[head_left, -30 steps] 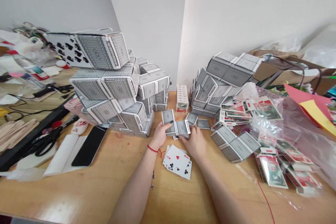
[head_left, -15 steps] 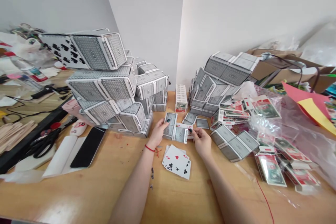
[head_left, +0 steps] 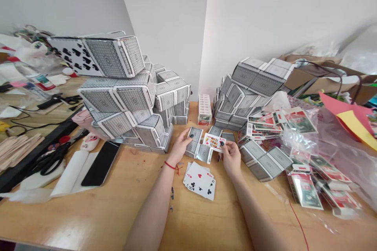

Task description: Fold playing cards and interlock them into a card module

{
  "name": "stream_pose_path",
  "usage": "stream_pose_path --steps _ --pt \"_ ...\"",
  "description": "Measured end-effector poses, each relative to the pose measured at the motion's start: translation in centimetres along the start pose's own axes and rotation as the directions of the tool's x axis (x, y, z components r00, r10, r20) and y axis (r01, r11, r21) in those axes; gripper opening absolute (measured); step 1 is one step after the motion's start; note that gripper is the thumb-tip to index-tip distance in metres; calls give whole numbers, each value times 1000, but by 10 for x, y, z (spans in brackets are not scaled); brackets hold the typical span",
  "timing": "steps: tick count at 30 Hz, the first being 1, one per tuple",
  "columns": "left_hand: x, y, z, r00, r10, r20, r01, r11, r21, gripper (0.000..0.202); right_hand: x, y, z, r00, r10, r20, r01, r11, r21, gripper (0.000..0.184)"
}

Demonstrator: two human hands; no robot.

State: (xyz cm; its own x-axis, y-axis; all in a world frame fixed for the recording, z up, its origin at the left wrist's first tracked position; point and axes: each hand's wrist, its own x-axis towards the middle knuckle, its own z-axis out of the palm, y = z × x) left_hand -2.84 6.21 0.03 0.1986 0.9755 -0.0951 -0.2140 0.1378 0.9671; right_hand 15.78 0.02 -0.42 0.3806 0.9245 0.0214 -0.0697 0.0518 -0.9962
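My left hand (head_left: pixel 181 147) is closed on a grey-backed piece made of playing cards (head_left: pixel 193 141), thumb on its upper face. A second grey card panel (head_left: pixel 204 153) adjoins that piece on its right side. Between thumb and fingers, my right hand (head_left: pixel 230 155) grips a face-up playing card (head_left: pixel 212 141) with a red and yellow court figure, level above the table. Just behind it lie grey-backed card pieces (head_left: pixel 216 131). Nearer to me, between my forearms, a loose fan of face-up cards (head_left: pixel 200 180) lies on the table, with a heart ace and clubs showing.
Tall stacks of folded-card blocks stand left (head_left: pixel 118 98) and right (head_left: pixel 250 82). A carton of card packs (head_left: pixel 204 109) is between them. A phone (head_left: pixel 101 163) and scissors (head_left: pixel 53 159) lie left. Card boxes (head_left: pixel 304 190) and plastic wrap (head_left: pixel 338 145) crowd the right.
My right hand has lifted the court card up and slightly right, so its face now shows fully beside the grey piece. My left hand keeps its hold, nearly unmoved.
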Motion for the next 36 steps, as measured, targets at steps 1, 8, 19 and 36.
stream_pose_path --steps 1,8,19,36 --pt "0 0 0 1000 -6 -2 6 1000 4 47 -1 -1 1 1000 12 27 -13 999 35 29" --pt "-3 0 0 999 -29 43 28 999 30 49 -3 -9 6 997 29 65 -34 996 80 30" --pt "-3 1 2 999 21 48 -24 998 60 49 -7 -10 8 994 18 110 -24 998 55 28" --pt "-8 4 4 989 20 144 -33 995 92 49 4 4 -3 990 60 124 -47 993 -108 37"
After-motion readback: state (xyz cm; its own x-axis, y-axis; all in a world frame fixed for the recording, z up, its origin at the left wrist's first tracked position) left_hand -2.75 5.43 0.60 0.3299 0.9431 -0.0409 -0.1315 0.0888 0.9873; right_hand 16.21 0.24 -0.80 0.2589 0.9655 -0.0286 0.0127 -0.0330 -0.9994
